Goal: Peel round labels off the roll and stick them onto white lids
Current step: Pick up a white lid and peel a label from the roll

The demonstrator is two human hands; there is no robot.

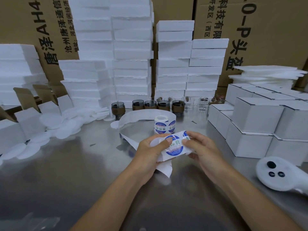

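A roll of round blue-and-white labels (pixel 164 125) stands upright on the steel table (pixel 83 172), its white backing strip (pixel 145 114) looping behind it and down to my hands. My left hand (pixel 150 149) grips the strip together with a round white lid (pixel 155 141), thumb pressed on a round label (pixel 175 146). My right hand (pixel 200 146) pinches the strip's right end just beside that label. Loose white lids (pixel 55 129) lie in a heap at the left.
Stacks of white foam blocks (pixel 131 64) and cardboard cartons rise at the back. Dark cups (pixel 150 105) and clear glasses (pixel 202 104) line up behind the roll. White boxes (pixel 256 120) are piled at the right, a white controller (pixel 273 174) near the right edge.
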